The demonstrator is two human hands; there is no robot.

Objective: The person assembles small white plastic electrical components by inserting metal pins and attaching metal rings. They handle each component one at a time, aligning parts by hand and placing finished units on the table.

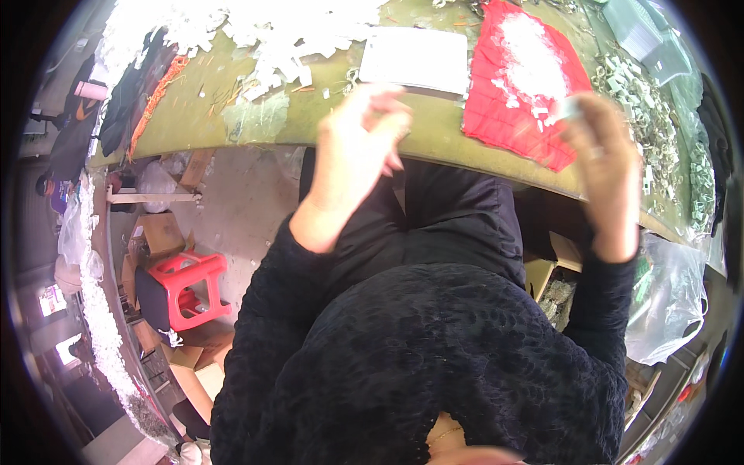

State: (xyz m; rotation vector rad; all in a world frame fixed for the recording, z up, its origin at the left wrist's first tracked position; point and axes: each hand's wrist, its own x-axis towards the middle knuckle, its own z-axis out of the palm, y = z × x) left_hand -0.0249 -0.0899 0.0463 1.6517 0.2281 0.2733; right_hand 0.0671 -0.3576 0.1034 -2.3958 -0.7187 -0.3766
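So the biggest thing here is the olive-green table (438, 124), filling most of 12 o'clock. A big spread of white pieces (279, 43) lies at 11, and a pile of small pale and metallic-looking bits (659, 151) is out at 2. Next in size, the red cloth (487, 116) at 1 has a white heap (531, 58) on it, and the flat white board (415, 62) sits just left of that.

Left hand (360, 128): fingers loosely curled near the board's lower left corner, too blurry to tell if it's pinching anything. Right hand (604, 143) — also blurry — seems to pinch a small pale piece (571, 107) over the cloth's right edge.

The relation that matters, I reckon: the heap lies at 10 o'clock from the right hand, clearly the nearer one, its long axis running roughly 11 to 5.
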